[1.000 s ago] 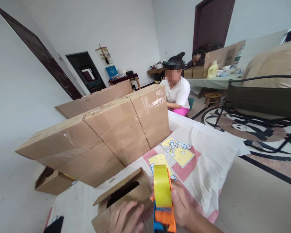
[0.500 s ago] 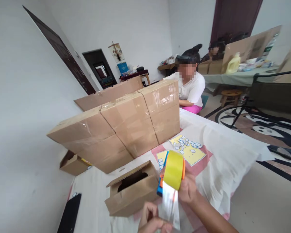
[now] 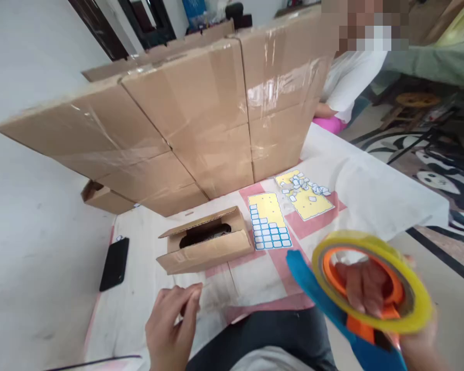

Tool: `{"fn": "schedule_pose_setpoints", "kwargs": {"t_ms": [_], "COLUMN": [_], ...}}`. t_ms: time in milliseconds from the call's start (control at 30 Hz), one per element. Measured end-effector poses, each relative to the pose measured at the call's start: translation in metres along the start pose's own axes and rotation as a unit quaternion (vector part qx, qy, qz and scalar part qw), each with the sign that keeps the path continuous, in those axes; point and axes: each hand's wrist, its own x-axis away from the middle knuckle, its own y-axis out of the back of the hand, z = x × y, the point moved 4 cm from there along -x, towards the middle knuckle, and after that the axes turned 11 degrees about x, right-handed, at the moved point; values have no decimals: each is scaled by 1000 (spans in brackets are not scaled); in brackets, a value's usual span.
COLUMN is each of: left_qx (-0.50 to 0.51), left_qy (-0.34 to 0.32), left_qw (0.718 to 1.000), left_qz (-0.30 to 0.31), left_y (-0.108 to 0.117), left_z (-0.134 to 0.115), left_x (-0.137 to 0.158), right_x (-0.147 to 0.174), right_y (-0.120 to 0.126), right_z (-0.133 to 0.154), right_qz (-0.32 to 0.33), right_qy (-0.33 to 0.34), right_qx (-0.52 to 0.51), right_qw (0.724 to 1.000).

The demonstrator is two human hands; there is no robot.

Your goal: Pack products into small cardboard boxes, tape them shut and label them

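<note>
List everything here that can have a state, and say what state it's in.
Small carton: open
Tape dispenser: gripped in right hand, yellow roll loaded
Left hand: closed in a pinch
Large boxes: side by side, taped
Nearer yellow sheet: partly filled with white rectangles
Farther yellow sheet: loose white pieces scattered on it
Black slab: lying flat

Left fingers [image 3: 194, 303] pinched, right fingers [image 3: 370, 289] curled

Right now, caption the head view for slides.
Right hand gripping a tape dispenser; left hand near an open cardboard box.
</note>
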Motion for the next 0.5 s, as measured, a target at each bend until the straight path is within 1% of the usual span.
{"fn": "schedule_pose_setpoints", "kwargs": {"t_ms": [67,133,167,233,300,333,367,400,433,500], "left_qx": [65,118,143,196,241,257,269,277,282,291], "left_qy": [84,171,214,270,279,273,265,259,255,251], "left_qw": [994,978,966,943,930,927,926,925,925,923], "left_qz": [15,13,6,-1,-1,0,0,-4,-8,-9], "left_y": [-2,-13,-20,-32,-38,-38,-37,-35,-33,-31], "left_z": [0,0,2,6,9,10,11,12,12,12], "left_x": [0,-1,-3,-8,-16,-20,-23,-25,-27,-27], "right_x": [-17,-42,-56,-82,-99,-103,-104,-102,-98,-82], "right_y": [15,15,10,-6,-20,-23,-22,-19,-14,-14], "right_z": [-23,-51,-65,-88,-100,-100,-94,-83,-67,-22], "right_qz": [-41,-106,-131,-117,-55,-31,-25,-43,-82,-152], "right_qy": [-64,-117,-129,-140,-148,-144,-130,-103,-67,25], "right_qx": [-44,-42,-23,0,16,38,79,133,192,281], "right_qw": [996,987,983,983,987,988,988,985,976,947]}}
